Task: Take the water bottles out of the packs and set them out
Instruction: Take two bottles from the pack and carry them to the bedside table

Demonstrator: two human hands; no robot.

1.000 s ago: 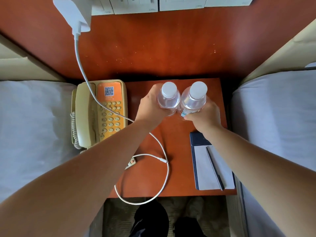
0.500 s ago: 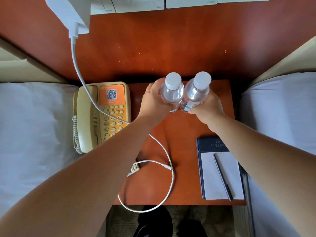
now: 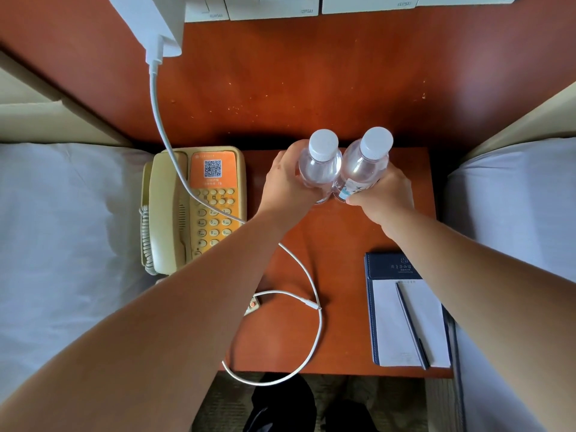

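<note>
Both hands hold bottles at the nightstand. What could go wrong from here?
The left hand and right hand grip the left bottle and right bottle, touching, near the back edge of the nightstand; an uneven release could topple both. The charging cable runs under the left forearm and may snag.

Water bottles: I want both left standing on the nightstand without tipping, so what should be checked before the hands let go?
1. Grip of left hand round left bottle: ok.
2. Grip of right hand round right bottle: ok.
3. Both white caps on: ok.
4. Bases flat on the nightstand: cannot tell, the hands hide them.
5. Spot clear of charging cable, phone and notepad: ok.
</note>
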